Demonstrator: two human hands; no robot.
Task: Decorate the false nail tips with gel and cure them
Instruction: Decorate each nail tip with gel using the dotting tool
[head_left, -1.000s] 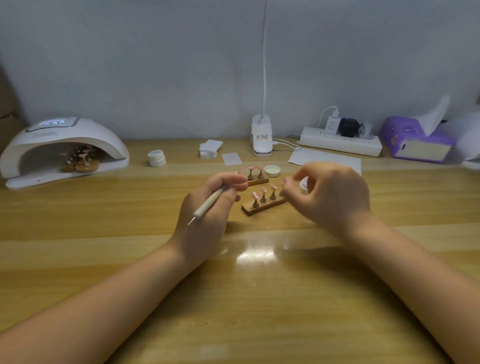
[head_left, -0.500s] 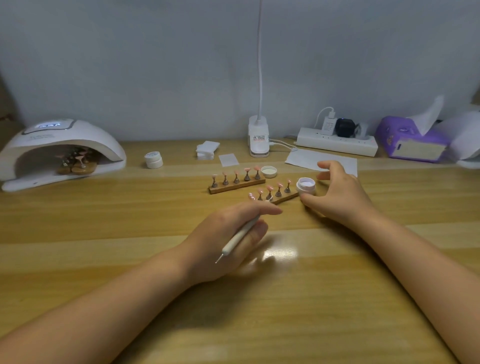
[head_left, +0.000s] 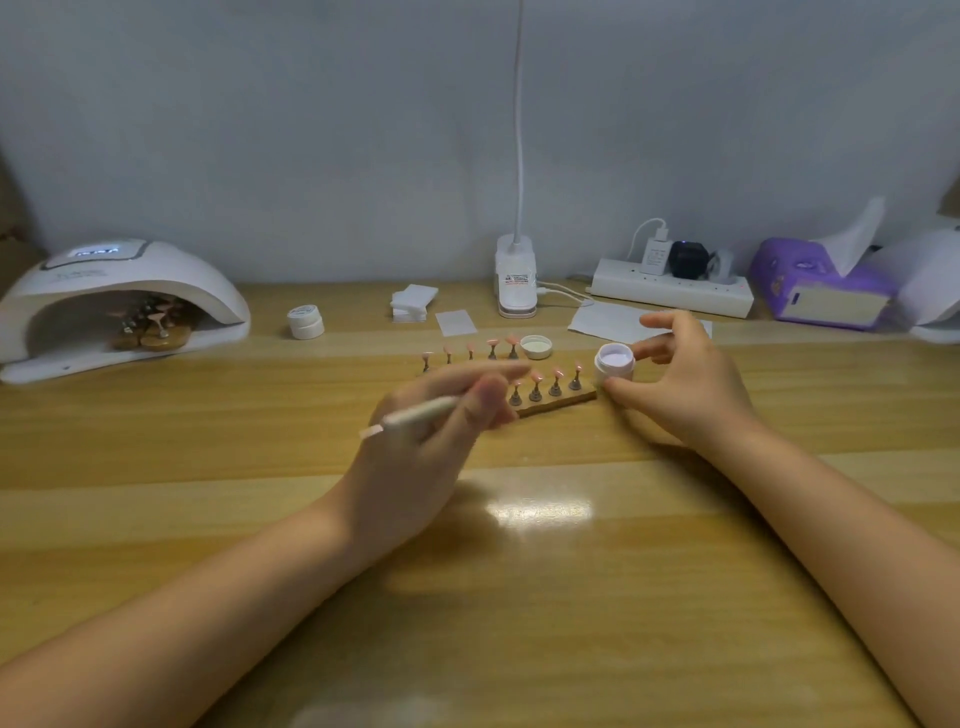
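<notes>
We have two wooden strips of pink nail tips (head_left: 545, 387) on the table (head_left: 519, 597), the nearer one (head_left: 556, 402) just in front of the farther one (head_left: 470, 356). An open gel jar (head_left: 614, 364) stands at the nearer strip's right end, its lid (head_left: 536, 346) beside the far strip. Our right hand (head_left: 675, 384) is spread loosely around the jar, thumb near its base; whether it touches is hard to tell. Our left hand (head_left: 441, 415) grips a thin white tool (head_left: 415, 415). Another set (head_left: 150, 327) already sits in the curing lamp (head_left: 114, 306), so we judge one batch curing, with these two strips left to decorate and cure.
</notes>
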